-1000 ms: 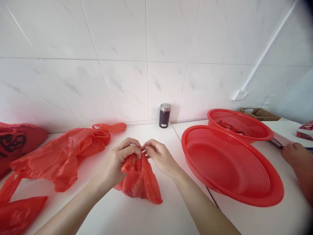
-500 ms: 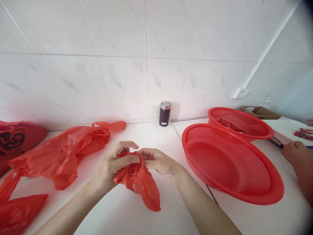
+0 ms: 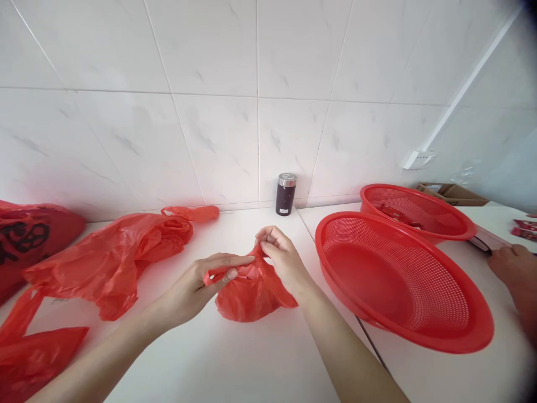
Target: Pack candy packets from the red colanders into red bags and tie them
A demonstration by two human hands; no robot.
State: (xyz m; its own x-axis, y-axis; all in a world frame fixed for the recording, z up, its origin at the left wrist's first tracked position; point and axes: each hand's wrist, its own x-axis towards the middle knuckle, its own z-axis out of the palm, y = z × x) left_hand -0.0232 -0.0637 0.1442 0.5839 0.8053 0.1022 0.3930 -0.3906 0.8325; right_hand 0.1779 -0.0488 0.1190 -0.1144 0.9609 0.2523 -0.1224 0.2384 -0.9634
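Note:
A red plastic bag (image 3: 249,299) rests on the white table in front of me, rounded at the bottom, its contents mostly hidden. My left hand (image 3: 205,280) pinches one side of the bag's top between thumb and fingers. With its fingertips closed, my right hand (image 3: 283,254) pulls another part of the top upward. Further left lies a crumpled heap of red plastic bags (image 3: 121,252), touched by neither hand.
Two red plastic baskets, a near one (image 3: 369,274) and a far one (image 3: 419,210) holding small red items, stand right. A dark tumbler (image 3: 286,194) is by the wall. Another person's hand (image 3: 514,266) rests at far right. A cardboard box (image 3: 455,194) sits behind.
The bag has gone from bunched between my hands to sitting upright and fuller on the table. My right hand has risen with its top; my left has shifted slightly. The view turned a little left.

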